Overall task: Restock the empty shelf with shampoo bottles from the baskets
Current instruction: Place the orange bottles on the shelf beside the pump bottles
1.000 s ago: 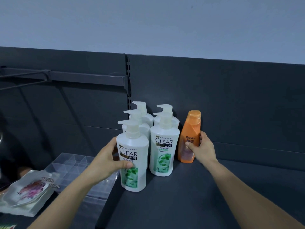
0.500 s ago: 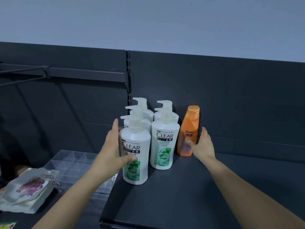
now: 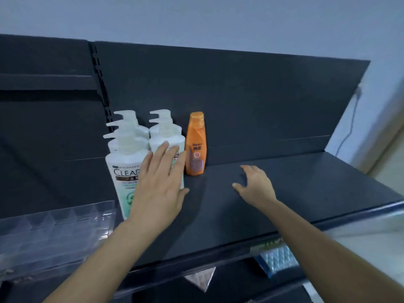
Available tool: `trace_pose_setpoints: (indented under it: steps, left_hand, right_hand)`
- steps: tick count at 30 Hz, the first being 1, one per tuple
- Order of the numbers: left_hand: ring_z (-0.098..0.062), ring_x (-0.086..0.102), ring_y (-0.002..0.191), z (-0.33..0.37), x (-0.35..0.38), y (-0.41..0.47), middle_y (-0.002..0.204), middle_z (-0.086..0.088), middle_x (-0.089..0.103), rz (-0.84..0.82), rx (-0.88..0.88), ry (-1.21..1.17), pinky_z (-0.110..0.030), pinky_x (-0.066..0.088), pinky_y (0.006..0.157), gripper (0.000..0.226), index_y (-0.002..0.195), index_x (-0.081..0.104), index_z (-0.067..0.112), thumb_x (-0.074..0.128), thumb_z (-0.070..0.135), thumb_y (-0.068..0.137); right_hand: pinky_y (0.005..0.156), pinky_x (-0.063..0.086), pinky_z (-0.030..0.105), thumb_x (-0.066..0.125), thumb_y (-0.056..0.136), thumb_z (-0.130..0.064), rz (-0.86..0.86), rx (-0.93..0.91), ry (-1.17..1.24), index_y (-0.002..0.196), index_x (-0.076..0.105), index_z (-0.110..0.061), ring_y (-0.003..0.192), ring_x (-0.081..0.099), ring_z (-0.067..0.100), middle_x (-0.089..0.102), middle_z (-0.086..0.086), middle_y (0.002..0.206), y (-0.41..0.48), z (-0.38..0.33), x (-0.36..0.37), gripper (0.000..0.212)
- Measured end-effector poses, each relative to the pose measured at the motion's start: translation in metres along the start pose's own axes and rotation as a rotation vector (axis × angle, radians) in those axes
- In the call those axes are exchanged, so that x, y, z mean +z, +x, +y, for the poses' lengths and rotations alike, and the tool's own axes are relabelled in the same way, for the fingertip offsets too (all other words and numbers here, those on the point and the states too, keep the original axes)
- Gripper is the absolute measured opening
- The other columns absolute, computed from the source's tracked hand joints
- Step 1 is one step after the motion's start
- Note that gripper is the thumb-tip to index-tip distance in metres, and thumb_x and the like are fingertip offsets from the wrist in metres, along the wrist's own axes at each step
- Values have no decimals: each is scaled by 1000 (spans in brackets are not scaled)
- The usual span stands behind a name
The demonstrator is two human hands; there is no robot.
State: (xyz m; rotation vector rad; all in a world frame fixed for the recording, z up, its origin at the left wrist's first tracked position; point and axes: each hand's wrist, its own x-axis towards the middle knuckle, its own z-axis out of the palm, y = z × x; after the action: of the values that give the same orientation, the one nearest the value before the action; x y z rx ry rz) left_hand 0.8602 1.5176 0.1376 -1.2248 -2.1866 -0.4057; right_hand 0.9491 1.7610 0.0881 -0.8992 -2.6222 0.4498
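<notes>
Head view: shelf (image 3: pixel 284 193) partly stocked.
Done: white pump bottles (image 3: pixel 126 171) clustered left, orange bottle (image 3: pixel 195 145) just beside.
Remaining: right side unfilled; baskets unseen.
Hands: left hand (image 3: pixel 159 189), right hand (image 3: pixel 255 186) spread, holding nothing.

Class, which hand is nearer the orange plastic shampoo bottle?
Left. The left hand is spread just left of the orange plastic shampoo bottle, over a white pump bottle; the right hand is apart, to its right.
</notes>
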Motion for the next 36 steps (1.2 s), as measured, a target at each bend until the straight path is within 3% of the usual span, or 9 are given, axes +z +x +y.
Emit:
trace_pose_setpoints:
  steps: [4,9,12,15,21,30,36]
  left_hand:
    - [-33,53,124,45,26,10,127,-12,59,-184,109,-5,-48,43,103,85,126,57,3,89,35,54]
    - [-25,20,146,121,49,20,152,-5,31,-308,263,-109,-38,17,119,80,149,24,9,64,39,87]
    - [-23,17,146,172,60,20,154,-4,28,-322,351,-152,-36,15,119,79,151,19,10,59,41,90]
    - [-24,21,145,227,70,14,152,-5,31,-347,428,-186,-35,18,118,79,150,21,9,59,42,89]
    - [-28,42,129,342,75,-23,134,-9,52,-403,555,-332,-38,36,107,69,135,47,7,73,35,78]
    - [-24,41,125,500,68,-98,135,-6,46,-541,728,-414,-33,36,101,61,135,42,12,66,35,84]
    - [-23,41,124,586,67,-149,135,-4,45,-635,878,-469,-34,36,100,57,134,43,13,65,34,86]
  right_hand:
    - [113,33,35,61,94,-34,34,43,-123,148,38,-12,140,35,24,43,5,150,-39,43,-26,62]
    - [106,35,36,62,91,-30,63,188,-232,143,44,-13,133,41,28,49,6,142,-96,102,-64,57]
    - [106,36,36,61,90,-27,82,302,-245,141,46,-14,132,42,29,49,6,140,-138,139,-86,55]
    - [103,36,35,57,92,-29,58,401,-282,139,47,-15,130,42,27,48,5,140,-186,175,-108,49]
    - [109,35,36,58,93,-30,8,580,-322,144,41,-18,134,40,27,46,5,144,-293,250,-141,55]
    - [111,32,38,58,93,-31,-36,824,-309,146,39,-20,137,36,26,43,4,147,-449,334,-164,57]
    - [106,40,36,62,90,-32,-27,973,-241,139,48,-18,127,45,23,53,3,135,-533,373,-161,53]
